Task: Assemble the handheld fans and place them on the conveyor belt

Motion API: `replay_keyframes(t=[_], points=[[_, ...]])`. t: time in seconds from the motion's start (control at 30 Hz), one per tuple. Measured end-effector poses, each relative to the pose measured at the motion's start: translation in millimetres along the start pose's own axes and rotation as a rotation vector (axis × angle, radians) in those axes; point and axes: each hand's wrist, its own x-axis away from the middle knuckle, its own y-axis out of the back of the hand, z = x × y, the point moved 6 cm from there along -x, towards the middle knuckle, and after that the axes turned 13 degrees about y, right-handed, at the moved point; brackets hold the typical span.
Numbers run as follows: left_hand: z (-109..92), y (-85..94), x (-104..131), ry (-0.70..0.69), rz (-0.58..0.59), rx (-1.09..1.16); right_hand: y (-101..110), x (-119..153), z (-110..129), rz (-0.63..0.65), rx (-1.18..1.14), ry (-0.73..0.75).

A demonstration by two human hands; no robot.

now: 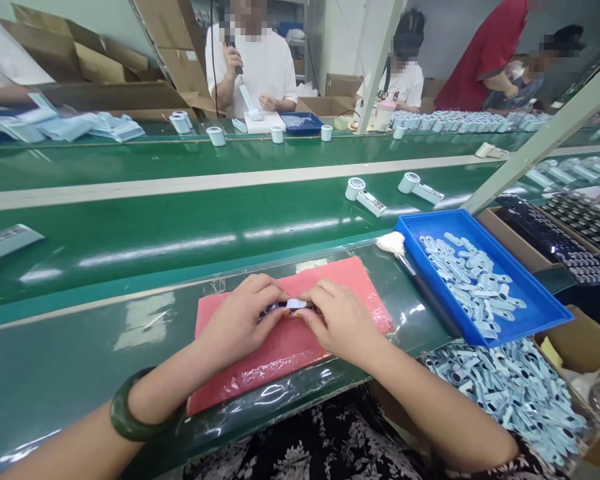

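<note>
Over a red mat [260, 363], my left hand [245, 310] and my right hand [340, 317] meet from both sides on a small light-blue plastic piece [296, 304]. Fingers and thumbs of both hands pinch its ends, which hides most of it; a dark part shows near the left fingertips. To the right of the mat lies a brush [405, 257] with white bristles and a dark handle. Beside it, a blue tray [525, 283] holds many similar light-blue plastic pieces.
Below the tray sits a heap of light-blue parts [520, 400]. Beyond the bench, a green conveyor belt [180, 220] carries handheld fan bodies [370, 202]. A slanted metal post [545, 147] rises at right. Co-workers sit and stand across the line, one in a white shirt [275, 67] holding a tool.
</note>
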Motion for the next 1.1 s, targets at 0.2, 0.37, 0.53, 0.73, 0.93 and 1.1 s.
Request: replay_keyframes(t=[0.2,0.37,0.53,0.73,0.93,1.1], points=[[-1.9,1.0,0.7,0.011,0.010,-0.013,-9.2,1.7,-17.9,-0.078,-0.379,-0.168],[-13.7,-2.0,18.9,-0.066,0.014,-0.100,-16.4,14.2,-13.1,0.079,-0.417,-0.148],[-19.1,-15.9,32.9,-0.067,-0.044,-0.219,-21.2,20.2,0.4,0.126,-0.200,-0.016],[-18.3,-23.5,33.0,-0.083,0.016,-0.267,-25.2,22.4,0.6,0.123,-0.151,0.061],[-22.6,-21.2,32.7,-0.080,-0.011,-0.340,-28.5,24.5,1.7,0.109,-0.066,0.123],[-29.4,-18.0,30.4,-0.107,0.023,-0.436,-22.3,20.9,2.9,0.113,-0.173,0.084]])
